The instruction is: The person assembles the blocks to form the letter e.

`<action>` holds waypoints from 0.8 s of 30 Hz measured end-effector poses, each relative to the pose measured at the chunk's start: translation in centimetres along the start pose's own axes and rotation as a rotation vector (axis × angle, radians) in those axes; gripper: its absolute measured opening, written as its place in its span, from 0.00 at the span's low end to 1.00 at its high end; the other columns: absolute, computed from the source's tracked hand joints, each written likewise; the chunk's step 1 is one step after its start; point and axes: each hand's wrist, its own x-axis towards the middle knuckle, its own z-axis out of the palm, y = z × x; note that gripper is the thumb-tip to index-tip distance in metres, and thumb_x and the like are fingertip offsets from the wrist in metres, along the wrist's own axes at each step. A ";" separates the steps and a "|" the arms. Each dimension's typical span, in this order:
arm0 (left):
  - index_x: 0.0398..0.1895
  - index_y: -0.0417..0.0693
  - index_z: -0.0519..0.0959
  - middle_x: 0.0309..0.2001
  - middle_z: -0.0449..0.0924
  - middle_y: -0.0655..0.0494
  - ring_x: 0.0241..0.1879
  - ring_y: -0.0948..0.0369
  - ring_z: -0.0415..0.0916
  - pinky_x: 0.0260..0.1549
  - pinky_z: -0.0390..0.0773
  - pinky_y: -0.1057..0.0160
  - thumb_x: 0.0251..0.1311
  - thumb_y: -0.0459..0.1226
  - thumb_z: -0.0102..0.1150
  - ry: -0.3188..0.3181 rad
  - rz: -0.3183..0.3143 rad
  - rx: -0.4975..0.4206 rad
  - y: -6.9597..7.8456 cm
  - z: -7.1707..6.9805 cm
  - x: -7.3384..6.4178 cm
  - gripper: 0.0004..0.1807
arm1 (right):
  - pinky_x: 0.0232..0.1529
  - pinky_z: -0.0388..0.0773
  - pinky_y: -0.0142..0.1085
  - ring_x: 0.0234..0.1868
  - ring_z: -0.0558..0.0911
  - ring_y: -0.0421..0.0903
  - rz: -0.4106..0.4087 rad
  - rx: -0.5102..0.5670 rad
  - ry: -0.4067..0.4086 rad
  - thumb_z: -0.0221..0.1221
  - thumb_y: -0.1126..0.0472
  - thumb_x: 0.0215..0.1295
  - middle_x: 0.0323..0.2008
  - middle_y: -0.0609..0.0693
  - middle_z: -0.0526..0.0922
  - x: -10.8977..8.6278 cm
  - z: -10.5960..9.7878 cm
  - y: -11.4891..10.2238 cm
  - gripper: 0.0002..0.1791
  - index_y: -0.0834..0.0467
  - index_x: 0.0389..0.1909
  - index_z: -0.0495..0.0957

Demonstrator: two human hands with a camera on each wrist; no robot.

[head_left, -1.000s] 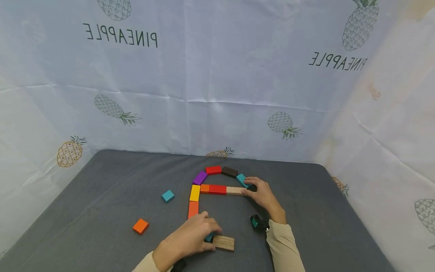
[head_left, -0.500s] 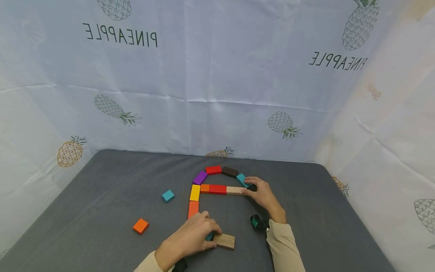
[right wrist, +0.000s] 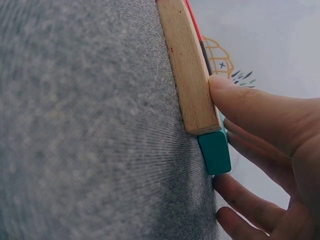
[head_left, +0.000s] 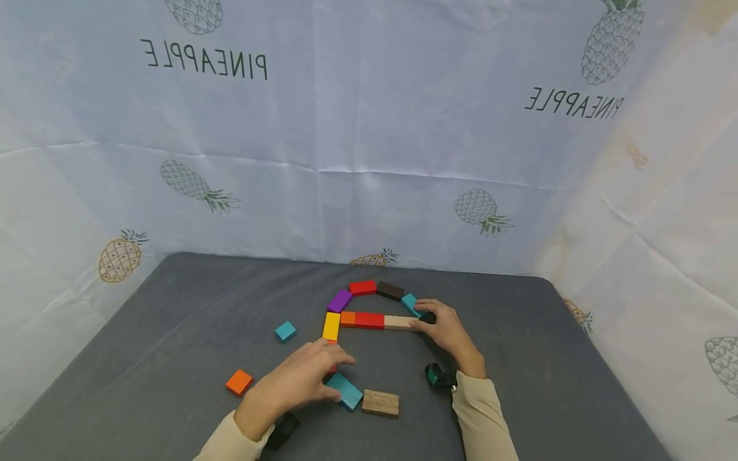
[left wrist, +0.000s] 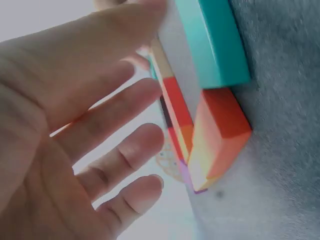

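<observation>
In the head view, my left hand [head_left: 302, 371] is spread with nothing in its grasp, thumb beside the slanted teal block [head_left: 346, 391]. A plain brown wooden block [head_left: 380, 403] lies at that block's right end. The left wrist view shows the teal block [left wrist: 215, 45] meeting the orange-red block [left wrist: 227, 115]. My right hand [head_left: 446, 330] rests at the right end of a row of blocks. In the right wrist view its thumb touches the pale wooden block [right wrist: 190, 70], while the loosely bent fingers lie behind and beside another teal block [right wrist: 216, 152].
Yellow [head_left: 331, 326], purple [head_left: 340, 301], red [head_left: 362, 288] and dark brown [head_left: 390, 291] blocks form an arch above the row. A loose teal block [head_left: 285, 331] and an orange block [head_left: 239, 382] lie left on the grey tabletop [head_left: 190, 320]. A pineapple-print cloth [head_left: 369, 128] hangs behind.
My left hand has let go of the near teal block and drawn back left and up, uncovering it. The brown wooden block has turned slightly. My right hand stays where it was.
</observation>
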 end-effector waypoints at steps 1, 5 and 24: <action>0.52 0.48 0.84 0.49 0.84 0.59 0.45 0.63 0.73 0.45 0.78 0.60 0.44 0.38 0.79 -0.009 -0.006 -0.003 -0.1 -0.1 -0.1 0.27 | 0.68 0.65 0.61 0.69 0.69 0.64 0.000 -0.002 0.000 0.66 0.55 0.64 0.65 0.61 0.74 0.0 0.0 0.0 0.25 0.63 0.59 0.79; 0.49 0.50 0.85 0.46 0.85 0.62 0.44 0.65 0.73 0.47 0.77 0.60 0.44 0.36 0.79 -0.044 0.007 0.013 -0.3 0.4 -0.1 0.24 | 0.68 0.65 0.61 0.69 0.69 0.64 0.000 -0.004 0.002 0.66 0.55 0.64 0.65 0.61 0.75 0.0 0.0 0.0 0.25 0.63 0.59 0.79; 0.43 0.53 0.87 0.41 0.83 0.64 0.40 0.67 0.72 0.44 0.76 0.63 0.49 0.42 0.77 -0.028 0.033 0.076 -0.2 1.3 0.3 0.16 | 0.68 0.65 0.61 0.69 0.69 0.64 -0.003 0.001 0.008 0.66 0.55 0.64 0.65 0.61 0.75 0.0 0.1 -0.1 0.25 0.63 0.58 0.79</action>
